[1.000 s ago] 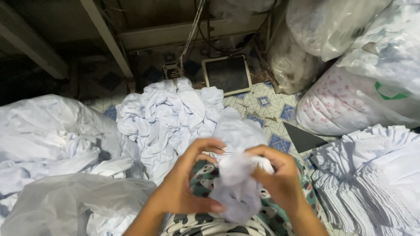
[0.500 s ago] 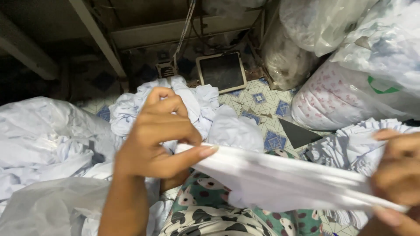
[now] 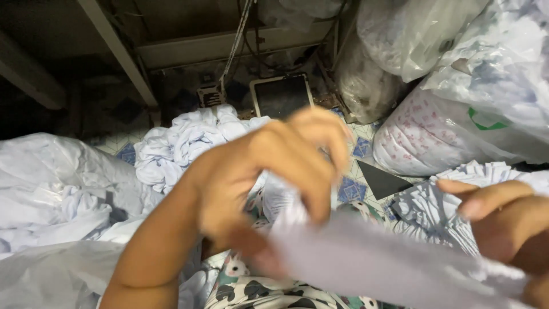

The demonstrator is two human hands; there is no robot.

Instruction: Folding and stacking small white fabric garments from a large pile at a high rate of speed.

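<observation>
- L hand (image 3: pixel 269 177) is raised in front of the camera, fingers curled down & pinched shut on one end of a white cloth strip (image 3: pixel 366 263); motion blur smears the fingertips
- R hand (image 3: pixel 503 226) sits low at the frame's right edge, thumb stretched over the top, closed on the strip's other end; its lower fingers run out of frame, so full grip can't be seen
- the cloth strip runs between both hands, from under the L fingers down & across to the R palm, pulled fairly flat, blurred
- under the hands: a lap in patterned fabric (image 3: pixel 257 286) w/ black, white & teal shapes
- beyond the L hand: a heap of crumpled white cloth (image 3: pixel 183 143) on a tiled floor (image 3: pixel 351 189) w/ blue squares
- left of the L forearm: large white bags/sheets (image 3: pixel 51 189), bulging, reaching the frame edge
- just behind the R hand: a stack of folded white pieces (image 3: pixel 446 194), edges fanned
- above the R hand: big clear & white plastic sacks (image 3: pixel 452 126), stuffed, one w/ pink print
- far side, past both hands: a dark flat tablet-like panel (image 3: pixel 281 94) leaning by cables & a metal frame (image 3: pixel 229 46)
- a dark flat triangle-looking piece (image 3: pixel 380 180) lies on the floor betw. the hands, further off
</observation>
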